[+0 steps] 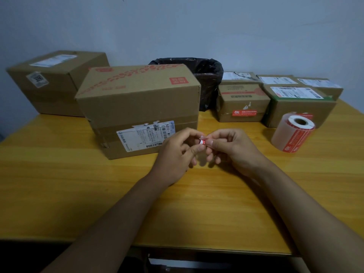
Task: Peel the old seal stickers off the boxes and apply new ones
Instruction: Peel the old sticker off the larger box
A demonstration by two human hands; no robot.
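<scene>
My left hand (177,152) and my right hand (234,148) meet above the table's middle, fingertips pinching a small crumpled red-and-white sticker (202,141) between them. Just behind my hands stands a large cardboard box (137,103) with red print and a white shipping label on its front. A roll of red seal stickers (291,133) lies on its side at the right. A smaller box (243,103) behind it carries a red seal sticker (244,113) on its front.
A black-lined waste bin (206,75) stands at the back centre. Another big box (55,81) sits back left, and several small labelled boxes (299,101) sit back right. The wooden table (98,194) ends close to me at the front edge.
</scene>
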